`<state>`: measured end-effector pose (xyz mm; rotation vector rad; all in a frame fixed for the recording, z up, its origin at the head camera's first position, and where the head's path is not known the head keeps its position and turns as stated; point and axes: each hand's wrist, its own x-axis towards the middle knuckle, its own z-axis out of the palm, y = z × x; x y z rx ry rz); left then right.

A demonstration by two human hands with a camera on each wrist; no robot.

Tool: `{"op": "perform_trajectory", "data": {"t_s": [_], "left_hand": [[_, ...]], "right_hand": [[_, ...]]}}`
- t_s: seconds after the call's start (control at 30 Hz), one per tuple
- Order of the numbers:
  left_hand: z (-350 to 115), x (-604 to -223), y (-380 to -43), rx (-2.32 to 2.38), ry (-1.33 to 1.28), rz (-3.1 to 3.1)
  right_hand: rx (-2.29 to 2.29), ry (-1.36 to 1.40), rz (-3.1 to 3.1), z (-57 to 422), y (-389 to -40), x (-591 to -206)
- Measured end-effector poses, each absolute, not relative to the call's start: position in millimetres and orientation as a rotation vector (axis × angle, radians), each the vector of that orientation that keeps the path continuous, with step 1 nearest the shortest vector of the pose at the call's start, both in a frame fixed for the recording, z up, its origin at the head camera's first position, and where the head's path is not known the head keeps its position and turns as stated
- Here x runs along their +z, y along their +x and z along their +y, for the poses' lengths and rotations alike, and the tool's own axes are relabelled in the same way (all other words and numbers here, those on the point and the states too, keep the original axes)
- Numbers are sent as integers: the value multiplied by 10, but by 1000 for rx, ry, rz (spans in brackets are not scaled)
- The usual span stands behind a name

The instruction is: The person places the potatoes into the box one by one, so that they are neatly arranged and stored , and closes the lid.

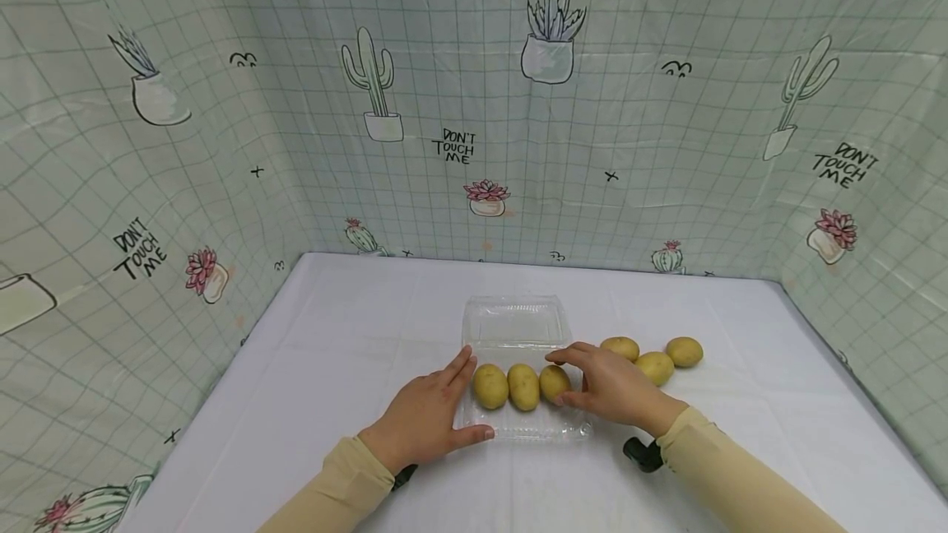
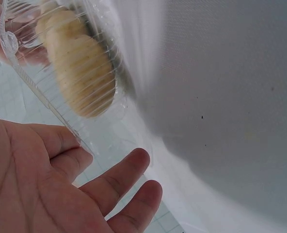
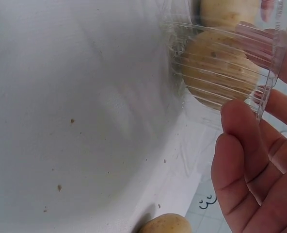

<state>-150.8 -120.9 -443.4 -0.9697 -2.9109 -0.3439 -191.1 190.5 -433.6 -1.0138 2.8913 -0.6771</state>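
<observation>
A clear plastic clamshell box (image 1: 516, 433) lies on the table with its lid folded back, holding three potatoes in a row. My left hand (image 1: 422, 418) rests against the box's left side, fingers mostly straight and thumb by the front edge. The left wrist view shows its fingertips (image 2: 142, 159) at the box wall, with a potato (image 2: 83, 73) behind the ribbed plastic. My right hand (image 1: 618, 385) holds the rightmost potato (image 1: 553, 383) in the box between thumb and forefinger. Its other fingers (image 3: 238, 121) are outside the box wall in the right wrist view.
Three loose potatoes (image 1: 684, 351) lie right of the box, partly behind my right hand. The transparent lid (image 1: 516, 322) lies open toward the back. A white cloth covers the table (image 1: 370, 311), and a printed curtain (image 1: 296, 146) hangs around its back and sides.
</observation>
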Motion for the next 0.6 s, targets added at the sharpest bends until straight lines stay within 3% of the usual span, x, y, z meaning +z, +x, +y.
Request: {"op": "perform_trajectory", "data": {"t_s": [0.6], "left_hand": [[-1208, -4419, -1502, -333, -969, -2916]], "right_hand": [[-756, -1015, 2900, 1999, -1898, -4315]]}}
